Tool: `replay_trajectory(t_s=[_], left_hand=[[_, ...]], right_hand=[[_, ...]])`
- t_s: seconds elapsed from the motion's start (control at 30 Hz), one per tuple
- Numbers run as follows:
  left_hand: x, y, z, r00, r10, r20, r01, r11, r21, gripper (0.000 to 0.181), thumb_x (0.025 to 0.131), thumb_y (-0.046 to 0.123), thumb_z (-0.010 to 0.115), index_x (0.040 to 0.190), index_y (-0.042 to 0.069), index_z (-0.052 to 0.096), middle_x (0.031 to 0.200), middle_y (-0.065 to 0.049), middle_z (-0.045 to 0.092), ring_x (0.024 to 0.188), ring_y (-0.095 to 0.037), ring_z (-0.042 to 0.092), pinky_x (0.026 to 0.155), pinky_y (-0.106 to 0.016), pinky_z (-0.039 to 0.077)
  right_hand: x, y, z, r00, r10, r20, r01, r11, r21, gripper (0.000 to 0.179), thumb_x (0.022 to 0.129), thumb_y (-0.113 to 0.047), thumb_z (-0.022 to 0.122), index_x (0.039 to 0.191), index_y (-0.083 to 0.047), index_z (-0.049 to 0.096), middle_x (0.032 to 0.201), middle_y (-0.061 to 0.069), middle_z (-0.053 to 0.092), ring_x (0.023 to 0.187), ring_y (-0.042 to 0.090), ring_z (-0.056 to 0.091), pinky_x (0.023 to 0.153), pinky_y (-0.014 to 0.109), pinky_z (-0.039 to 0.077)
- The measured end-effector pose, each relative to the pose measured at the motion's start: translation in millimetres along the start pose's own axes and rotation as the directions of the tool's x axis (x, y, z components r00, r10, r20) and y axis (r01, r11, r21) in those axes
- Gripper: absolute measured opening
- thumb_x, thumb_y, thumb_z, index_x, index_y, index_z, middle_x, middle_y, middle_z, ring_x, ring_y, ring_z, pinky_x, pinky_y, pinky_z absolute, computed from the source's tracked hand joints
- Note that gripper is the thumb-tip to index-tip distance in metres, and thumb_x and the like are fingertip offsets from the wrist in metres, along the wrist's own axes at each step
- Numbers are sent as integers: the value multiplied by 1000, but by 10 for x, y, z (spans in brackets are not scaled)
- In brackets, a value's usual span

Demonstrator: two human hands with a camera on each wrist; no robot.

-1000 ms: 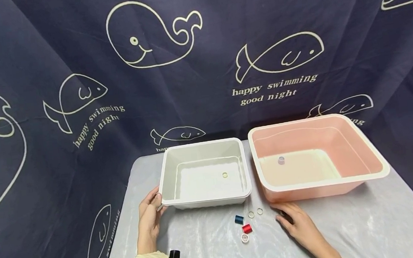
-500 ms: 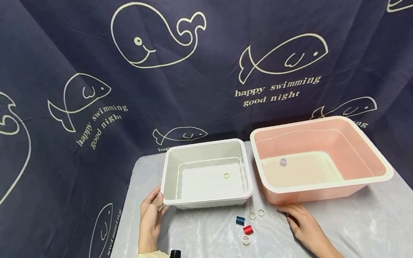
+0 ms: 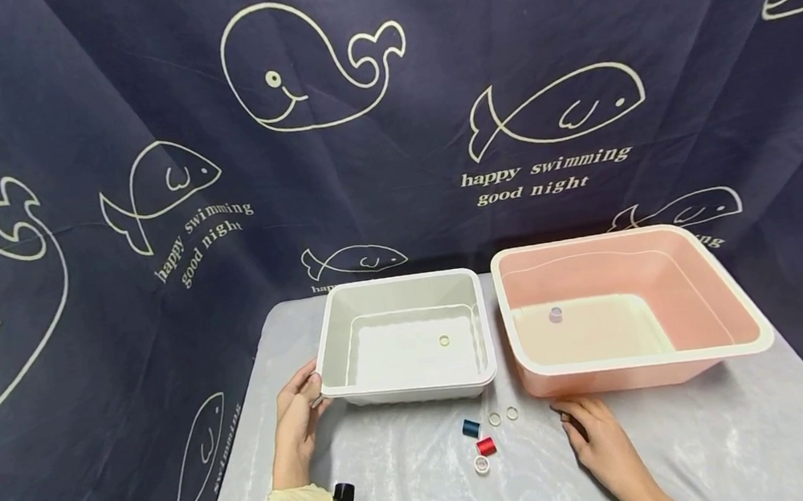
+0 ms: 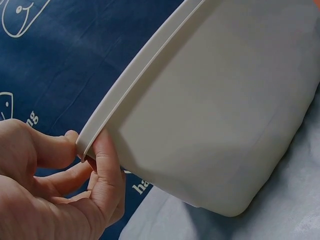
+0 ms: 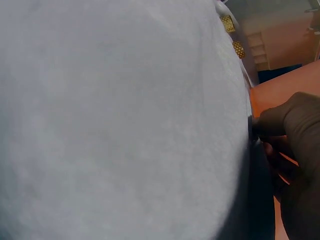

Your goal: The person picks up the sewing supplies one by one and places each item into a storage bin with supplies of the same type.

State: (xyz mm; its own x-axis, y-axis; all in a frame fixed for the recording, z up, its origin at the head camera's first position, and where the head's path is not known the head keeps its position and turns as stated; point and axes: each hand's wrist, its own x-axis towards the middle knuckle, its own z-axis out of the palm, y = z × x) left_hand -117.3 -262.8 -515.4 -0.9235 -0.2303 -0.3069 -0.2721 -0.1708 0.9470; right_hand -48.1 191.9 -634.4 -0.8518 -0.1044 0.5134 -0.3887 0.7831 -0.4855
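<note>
My left hand point(image 3: 298, 423) pinches the front left corner of a white plastic tub point(image 3: 414, 384), thumb and index finger on its rim. A pale yellow ring point(image 3: 444, 341) lies inside that tub. Just in front of a pink tub point(image 3: 624, 378), my right hand point(image 3: 600, 439) is low over the table, fingers bent and fingertips together on a small dark thing point(image 5: 252, 123), mostly hidden. To its left lie two thin rings, one point(image 3: 494, 419) beside the other point(image 3: 512, 413), then a blue thread spool point(image 3: 471, 428), a red thread spool point(image 3: 486, 445) and a white spool point(image 3: 482, 464) standing on end.
Inside the pink tub sits a pale purple spool-like piece point(image 3: 556, 315). Both tubs stand side by side at the back of a table under a light cloth point(image 3: 409, 476). Behind them hangs a dark blue curtain point(image 3: 366, 181) with whale and fish drawings.
My right hand has shifted a little to the right along the front of the pink tub, away from the rings. The left hand keeps its grip. The head view has turned slightly.
</note>
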Motion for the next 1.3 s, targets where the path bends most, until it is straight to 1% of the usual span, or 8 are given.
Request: replay_trajectory(t_s=[0.23, 0.43, 0.57, 0.63, 0.77, 0.87, 1.07, 1.3], left_hand=[[11, 0, -18, 1000, 3, 8, -2, 1000, -18, 44, 108, 5, 47, 151, -6, 46, 120, -6, 64, 100, -11, 70, 81, -23, 60], [16, 19, 12, 998, 43, 35, -41, 998, -43, 46, 108, 5, 48, 151, -11, 43, 120, -7, 66, 101, -13, 70, 81, -23, 60], [16, 8, 13, 1000, 19, 24, -18, 999, -46, 45, 108, 4, 47, 151, -8, 45, 118, -4, 66, 99, -12, 70, 80, -22, 60], [14, 7, 11, 1000, 7, 20, -6, 999, -44, 44, 108, 4, 47, 151, -7, 46, 118, -4, 66, 100, -11, 70, 80, -21, 60], [15, 9, 5, 1000, 5, 18, -4, 999, -40, 45, 108, 6, 48, 152, -6, 45, 119, -4, 66, 100, -10, 70, 81, -21, 59], [20, 18, 6, 1000, 9, 17, -9, 999, -40, 45, 108, 6, 48, 152, -7, 45, 119, -4, 65, 101, -11, 70, 81, -21, 60], [29, 20, 6, 1000, 13, 12, -12, 999, -49, 45, 108, 6, 48, 151, -8, 45, 121, -7, 65, 101, -12, 70, 82, -23, 60], [11, 27, 9, 1000, 14, 20, -14, 999, -46, 45, 108, 4, 46, 152, -9, 43, 118, -5, 65, 100, -11, 70, 82, -23, 60]], right_hand=[[-6, 45, -4, 1000, 12, -12, -13, 999, -47, 40, 69, 6, 89, 105, -5, 75, 100, 11, 68, 96, 32, 63, 87, 42, 40], [18, 42, -44, 999, 48, 15, -47, 998, -40, 33, 71, 3, 89, 100, -4, 74, 100, 12, 71, 98, 36, 64, 92, 41, 36], [17, -11, -76, 998, 50, 36, -49, 999, -23, 38, 69, 4, 91, 102, -6, 74, 104, 10, 74, 101, 36, 66, 95, 41, 37], [18, -48, -84, 999, 39, 27, -38, 999, -2, 41, 68, 5, 90, 104, -6, 75, 106, 10, 75, 102, 36, 67, 96, 41, 37], [22, -107, -80, 999, 33, 8, -33, 998, 46, 42, 70, 5, 89, 107, -7, 75, 108, 8, 76, 102, 31, 65, 100, 25, 36], [29, -143, -75, 998, 58, 24, -60, 995, 84, 41, 72, 5, 88, 109, -8, 75, 109, 6, 76, 103, 27, 65, 100, 13, 36], [69, -265, -118, 990, 113, 80, -125, 977, 171, 42, 74, 8, 85, 110, -12, 76, 104, -3, 76, 90, 10, 68, 81, 14, 52], [180, -426, -160, 994, 41, 98, -71, 943, 326, 47, 73, 16, 81, 111, -11, 74, 97, -4, 73, 81, 3, 63, 72, 13, 51]])
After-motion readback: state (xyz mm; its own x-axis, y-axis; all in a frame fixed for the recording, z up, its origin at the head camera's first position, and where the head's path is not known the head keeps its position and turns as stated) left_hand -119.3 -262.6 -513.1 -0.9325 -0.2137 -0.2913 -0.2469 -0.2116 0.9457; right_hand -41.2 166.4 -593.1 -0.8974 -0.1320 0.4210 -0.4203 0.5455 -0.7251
